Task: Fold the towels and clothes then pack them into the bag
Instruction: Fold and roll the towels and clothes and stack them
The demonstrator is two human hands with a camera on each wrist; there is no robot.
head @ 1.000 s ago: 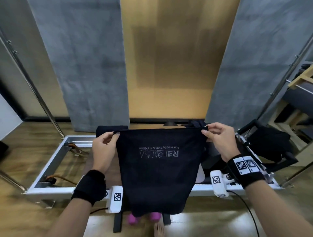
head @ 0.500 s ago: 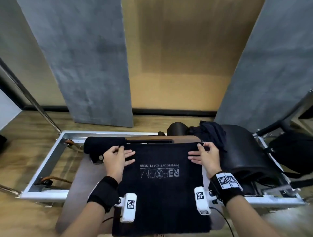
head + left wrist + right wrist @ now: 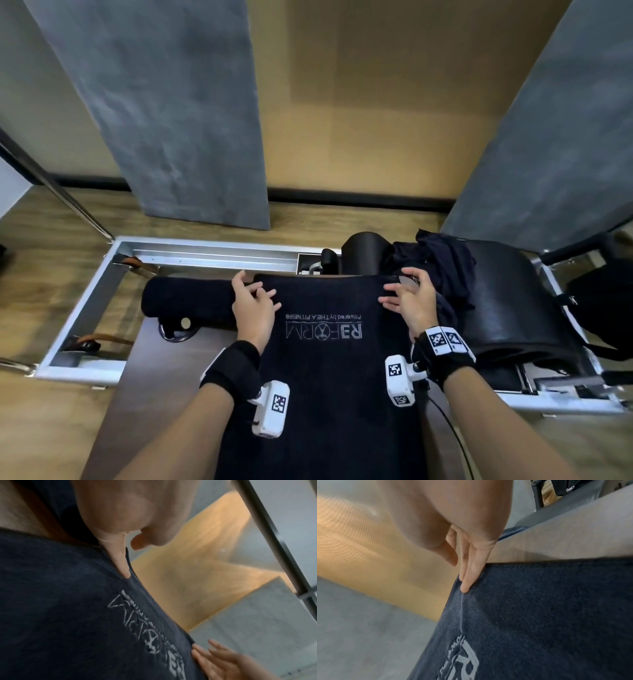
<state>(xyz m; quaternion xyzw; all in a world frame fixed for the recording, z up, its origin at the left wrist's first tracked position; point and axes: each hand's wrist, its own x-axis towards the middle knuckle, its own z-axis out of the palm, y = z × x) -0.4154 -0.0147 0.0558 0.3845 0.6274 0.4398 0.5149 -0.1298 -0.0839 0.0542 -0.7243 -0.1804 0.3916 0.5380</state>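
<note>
1. A dark navy towel (image 3: 329, 370) is lying spread flat on the brown worktop (image 3: 164, 377), running from the far edge towards the person and out of the bottom of the head view.
2. Its fabric is looking short-piled and fuzzy in the right wrist view (image 3: 539, 615), with a stitched hem along the side edge.
3. A pale grey logo (image 3: 323, 330) is showing upside down to the person, a smaller line of lettering sitting above it.
4. The left hand (image 3: 253, 308) is resting on the towel's far left corner, its grip wide, fingers (image 3: 122, 561) straight and laid on the cloth.
5. The right hand (image 3: 411, 301) is resting at the far right corner, its grip also wide, fingers (image 3: 471, 572) spread and pressing the edge.
6. A second dark towel, rolled (image 3: 188, 301), is lying on the worktop just left of the left hand.
7. A crumpled dark garment (image 3: 445, 267) is lying on a black padded seat (image 3: 507, 308) to the right of the right hand.
8. A metal frame (image 3: 205, 253) is running behind the worktop.
</note>
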